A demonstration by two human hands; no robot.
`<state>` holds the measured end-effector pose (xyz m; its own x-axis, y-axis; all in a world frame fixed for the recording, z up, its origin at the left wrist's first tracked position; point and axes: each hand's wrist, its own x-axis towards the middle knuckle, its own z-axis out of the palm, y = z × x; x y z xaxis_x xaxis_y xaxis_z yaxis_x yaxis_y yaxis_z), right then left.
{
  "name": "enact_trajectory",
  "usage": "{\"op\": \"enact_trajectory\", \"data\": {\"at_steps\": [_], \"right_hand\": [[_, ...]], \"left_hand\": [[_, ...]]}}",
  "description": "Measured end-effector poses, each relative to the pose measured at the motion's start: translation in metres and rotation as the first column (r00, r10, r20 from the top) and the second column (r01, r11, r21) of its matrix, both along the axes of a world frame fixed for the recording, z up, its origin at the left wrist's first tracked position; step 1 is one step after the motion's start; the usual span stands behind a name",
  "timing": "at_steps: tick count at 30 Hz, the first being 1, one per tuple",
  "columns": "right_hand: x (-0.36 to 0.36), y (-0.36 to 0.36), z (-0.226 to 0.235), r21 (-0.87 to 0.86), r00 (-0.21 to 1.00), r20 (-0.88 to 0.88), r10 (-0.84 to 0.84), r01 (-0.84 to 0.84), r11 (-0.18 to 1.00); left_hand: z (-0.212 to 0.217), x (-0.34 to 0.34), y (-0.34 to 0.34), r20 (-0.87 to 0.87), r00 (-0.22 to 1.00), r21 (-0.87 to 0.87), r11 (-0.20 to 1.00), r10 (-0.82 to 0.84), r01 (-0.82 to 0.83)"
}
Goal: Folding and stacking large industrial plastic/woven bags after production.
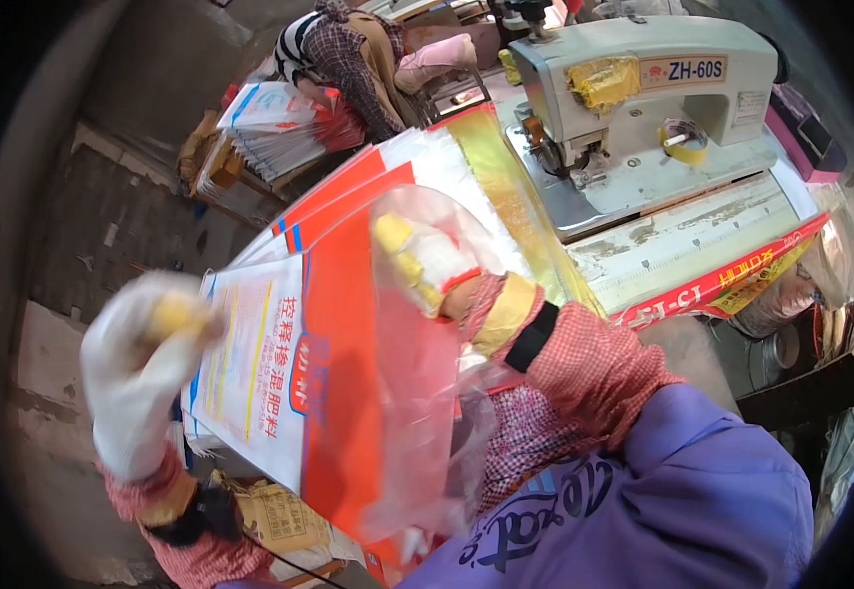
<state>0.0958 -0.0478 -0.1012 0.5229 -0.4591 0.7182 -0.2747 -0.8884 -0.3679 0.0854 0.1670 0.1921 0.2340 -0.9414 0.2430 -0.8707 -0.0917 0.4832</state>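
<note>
A printed sack (333,363), white with a broad red band, lies across my lap on a stack of similar sacks (338,191). A clear plastic liner (407,412) spreads over its right side. My right hand (427,257), in a white glove with yellow wraps on the fingers, is closed on the liner's upper part, its fingers pressed together. My left hand (147,363), also in a white glove with a yellow patch, is at the sack's left edge. Motion blurs its curled fingers, so whether they grip the edge cannot be told.
A pale industrial sewing machine (643,88) stands at the upper right, with a roll of yellow tape (683,142) on its bed. Red-and-yellow printed sacking (731,270) edges its table. Another person (348,59) handles a pile of sacks (275,128) at the top left.
</note>
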Motion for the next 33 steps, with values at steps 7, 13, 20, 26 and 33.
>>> {"op": "enact_trajectory", "data": {"at_steps": [7, 13, 20, 26, 33], "right_hand": [[-0.049, 0.048, 0.075, 0.529, 0.914, 0.198, 0.354, -0.403, 0.747], [-0.063, 0.070, 0.040, 0.644, 0.834, 0.140, 0.534, -0.487, 0.591], [-0.078, 0.033, 0.045, 0.846, 0.761, 0.297, 0.577, -0.490, 0.211], [-0.097, 0.064, 0.059, 0.685, 0.653, -0.006, 0.757, -0.549, 0.479], [-0.177, 0.104, 0.006, 0.380, 0.749, -0.007, 0.663, -0.611, 0.695]], "left_hand": [[-0.092, -0.024, -0.160, 0.916, 0.302, 0.187, 0.947, -0.265, 0.261], [-0.123, 0.006, -0.167, 0.493, 0.505, 0.638, 0.689, -0.708, 0.343], [-0.097, 0.019, -0.185, 0.864, 0.428, 0.420, 0.847, -0.264, -0.327], [-0.062, -0.004, -0.235, 0.992, -0.020, 0.110, 0.933, -0.124, -0.344], [-0.019, -0.047, -0.317, 0.972, 0.068, -0.219, 0.973, 0.224, -0.074]]}}
